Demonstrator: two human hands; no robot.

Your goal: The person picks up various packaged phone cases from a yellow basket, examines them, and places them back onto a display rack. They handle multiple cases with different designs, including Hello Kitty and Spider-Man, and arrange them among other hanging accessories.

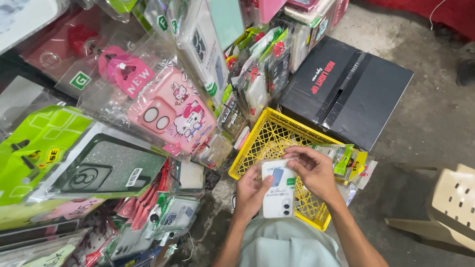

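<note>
Both hands meet just right of the frame's lower middle, over the near corner of a yellow plastic crate (pixel 267 136). The left hand (pixel 251 190) is closed on the left edge of a white phone-case packet (pixel 278 190), thumb on its face. The right hand (pixel 312 170) curls over the packet's top edge, fingertips pinching there.

To handle this well, the left hand should likely keep a firm hold low on the packet so it stays flat, while the right works only the top edge; the clear sleeve looks slippery and could slide.

More packets (pixel 346 160) rest on the crate's right rim, near the right wrist, and a nudge may tip them. Hanging cases (pixel 173 111) crowd the left half of the frame; a black box (pixel 346 91) lies at upper right.
</note>
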